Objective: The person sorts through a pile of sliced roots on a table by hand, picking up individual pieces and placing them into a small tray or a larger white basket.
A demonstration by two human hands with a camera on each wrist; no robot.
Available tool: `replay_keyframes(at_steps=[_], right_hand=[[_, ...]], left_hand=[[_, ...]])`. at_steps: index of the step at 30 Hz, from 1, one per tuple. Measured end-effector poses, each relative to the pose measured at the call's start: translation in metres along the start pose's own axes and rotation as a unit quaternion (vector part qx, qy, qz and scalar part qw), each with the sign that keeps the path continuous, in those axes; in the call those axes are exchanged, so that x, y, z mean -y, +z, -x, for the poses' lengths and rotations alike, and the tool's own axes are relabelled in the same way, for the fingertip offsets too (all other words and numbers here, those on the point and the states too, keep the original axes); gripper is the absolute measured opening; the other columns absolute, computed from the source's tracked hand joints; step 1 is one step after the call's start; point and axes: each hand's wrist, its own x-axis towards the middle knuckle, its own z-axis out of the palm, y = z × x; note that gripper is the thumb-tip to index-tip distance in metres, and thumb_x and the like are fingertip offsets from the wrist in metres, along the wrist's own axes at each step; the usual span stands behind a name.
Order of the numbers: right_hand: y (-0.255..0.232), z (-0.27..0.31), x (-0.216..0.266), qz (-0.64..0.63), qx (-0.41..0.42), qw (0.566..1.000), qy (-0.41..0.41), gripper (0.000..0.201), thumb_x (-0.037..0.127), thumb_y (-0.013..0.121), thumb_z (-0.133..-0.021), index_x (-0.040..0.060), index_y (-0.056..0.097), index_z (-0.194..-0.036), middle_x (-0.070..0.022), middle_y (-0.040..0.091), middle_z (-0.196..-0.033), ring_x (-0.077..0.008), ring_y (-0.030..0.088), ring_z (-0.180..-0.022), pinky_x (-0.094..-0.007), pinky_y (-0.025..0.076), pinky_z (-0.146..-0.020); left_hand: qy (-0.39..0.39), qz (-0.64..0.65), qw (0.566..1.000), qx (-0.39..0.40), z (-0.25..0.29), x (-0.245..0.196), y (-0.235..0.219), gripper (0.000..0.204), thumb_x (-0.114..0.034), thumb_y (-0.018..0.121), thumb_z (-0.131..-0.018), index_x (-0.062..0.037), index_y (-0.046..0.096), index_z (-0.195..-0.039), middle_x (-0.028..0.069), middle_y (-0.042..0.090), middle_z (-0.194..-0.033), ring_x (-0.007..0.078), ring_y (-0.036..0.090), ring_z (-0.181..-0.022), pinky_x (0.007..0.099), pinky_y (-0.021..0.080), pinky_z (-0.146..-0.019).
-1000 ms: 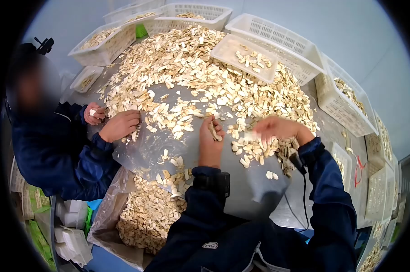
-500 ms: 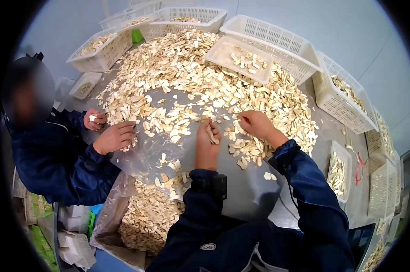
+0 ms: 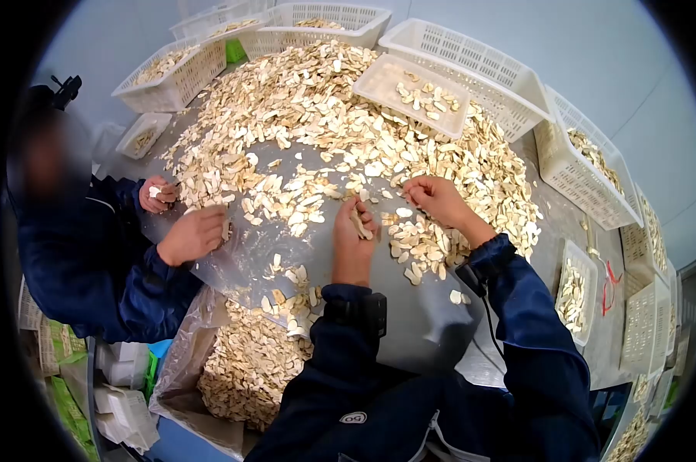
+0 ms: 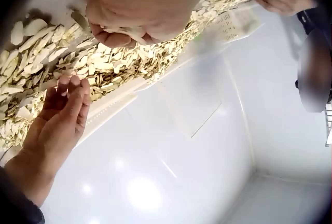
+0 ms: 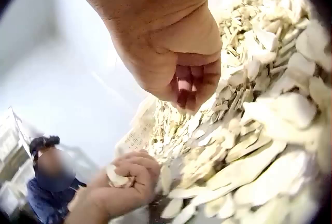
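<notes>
So the left hand has its fingers curled round a few cream-coloured, flat, oval slices, with the palm side turned up. It's just above the grey metal counter, near some scattered slices. The right hand is off to the right of it, well apart, fingers bent in toward the thumb. Honestly can't tell if anything's pinched in there.

Loose slices are basically all around the right hand: a small pile just on the near side, and the big cream-coloured heap stretching round beyond both hands. A shallow white plastic tray with some slices in it sits up on the heap, and white slotted plastic baskets line the far side.

Over on the left there's another person in a dark blue jacket, hands by the heap, white bits in one of them. A clear plastic bag full of slices is at the near edge.
</notes>
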Motion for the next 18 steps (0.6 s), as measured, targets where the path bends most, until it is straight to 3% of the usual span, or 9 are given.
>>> replay_keyframes(at_steps=[1, 2, 5, 6, 9, 12, 15, 16, 18], right_hand=[[-0.002, 0.001, 0.003, 0.12, -0.032, 0.992, -0.021, 0.021, 0.018, 0.057, -0.099, 0.0042, 0.07, -0.109, -0.0068, 0.071, -0.092, -0.0105, 0.064, -0.076, -0.0277, 0.051, -0.067], [0.002, 0.002, 0.004, 0.153, -0.028, 0.988, -0.01, 0.018, 0.016, 0.061, -0.094, 0.0046, 0.069, -0.106, -0.01, 0.068, -0.09, -0.0196, 0.064, -0.076, -0.0326, 0.051, -0.07], [0.017, 0.001, -0.033, 0.267, -0.028, 0.944, -0.191, 0.015, 0.013, 0.066, -0.086, 0.0027, 0.067, -0.098, -0.0134, 0.065, -0.083, -0.0301, 0.063, -0.077, -0.0373, 0.051, -0.071], [0.02, 0.006, -0.025, 0.247, -0.016, 0.956, -0.157, 0.015, 0.011, 0.069, -0.081, 0.0023, 0.065, -0.092, -0.0149, 0.063, -0.081, -0.0361, 0.061, -0.08, -0.041, 0.05, -0.072], [0.019, 0.013, -0.01, 0.245, 0.031, 0.966, -0.071, 0.014, 0.012, 0.069, -0.08, 0.0026, 0.064, -0.088, -0.0163, 0.064, -0.083, -0.0372, 0.062, -0.084, -0.0451, 0.05, -0.075], [0.024, 0.019, -0.024, 0.23, -0.021, 0.96, -0.158, 0.016, 0.012, 0.069, -0.08, 0.0025, 0.063, -0.092, -0.0162, 0.064, -0.081, -0.0376, 0.062, -0.078, -0.0451, 0.05, -0.073], [0.025, 0.025, -0.015, 0.197, -0.028, 0.976, -0.083, 0.019, 0.014, 0.068, -0.081, 0.0025, 0.063, -0.095, -0.0168, 0.064, -0.082, -0.0369, 0.063, -0.079, -0.045, 0.051, -0.074], [0.025, 0.024, -0.012, 0.215, -0.013, 0.975, -0.059, 0.019, 0.015, 0.067, -0.082, 0.0032, 0.063, -0.097, -0.0173, 0.063, -0.084, -0.036, 0.063, -0.087, -0.0449, 0.052, -0.078], [0.031, 0.021, -0.016, 0.242, -0.034, 0.965, -0.092, 0.018, 0.015, 0.066, -0.083, 0.0038, 0.063, -0.097, -0.0172, 0.063, -0.083, -0.036, 0.063, -0.091, -0.0452, 0.051, -0.079]], left_hand=[[0.009, -0.007, 1.0, 0.001, 0.002, -0.001, 0.001, 0.008, -0.019, 0.056, -0.098, -0.0106, 0.057, -0.099, -0.0017, 0.055, -0.076, 0.0091, 0.048, -0.058, 0.0223, 0.038, -0.045], [0.018, -0.013, 1.0, 0.003, 0.004, -0.003, 0.002, 0.008, -0.018, 0.057, -0.097, -0.0105, 0.057, -0.098, -0.0017, 0.054, -0.076, 0.0094, 0.048, -0.058, 0.0228, 0.037, -0.046], [0.032, -0.022, 0.999, 0.006, 0.007, -0.003, 0.005, 0.007, -0.017, 0.058, -0.096, -0.0107, 0.056, -0.096, -0.0017, 0.052, -0.075, 0.0098, 0.047, -0.059, 0.0233, 0.036, -0.047], [0.034, -0.023, 0.999, 0.006, 0.007, -0.003, 0.006, 0.007, -0.017, 0.058, -0.096, -0.0109, 0.056, -0.096, -0.0018, 0.052, -0.074, 0.0098, 0.047, -0.059, 0.0233, 0.036, -0.047], [0.012, -0.027, 1.0, 0.004, 0.006, -0.003, 0.006, 0.006, -0.017, 0.057, -0.096, -0.0113, 0.056, -0.095, -0.0015, 0.052, -0.075, 0.0098, 0.047, -0.059, 0.0234, 0.036, -0.047], [0.008, -0.029, 0.999, 0.017, 0.005, 0.0, 0.004, 0.008, -0.019, 0.055, -0.099, -0.0116, 0.057, -0.097, -0.002, 0.055, -0.076, 0.0087, 0.049, -0.058, 0.0219, 0.039, -0.045], [-0.004, -0.014, 1.0, 0.014, 0.002, 0.0, 0.002, 0.008, -0.019, 0.055, -0.099, -0.0118, 0.057, -0.097, -0.0021, 0.054, -0.076, 0.0087, 0.048, -0.058, 0.0218, 0.039, -0.044], [-0.006, -0.019, 1.0, 0.013, 0.002, 0.0, 0.002, 0.008, -0.019, 0.055, -0.099, -0.0118, 0.057, -0.097, -0.0022, 0.054, -0.076, 0.0086, 0.048, -0.058, 0.0218, 0.039, -0.044], [-0.008, -0.03, 0.999, 0.011, 0.003, -0.001, 0.002, 0.008, -0.02, 0.054, -0.099, -0.0118, 0.056, -0.097, -0.0023, 0.054, -0.076, 0.0085, 0.048, -0.057, 0.0218, 0.039, -0.044]])
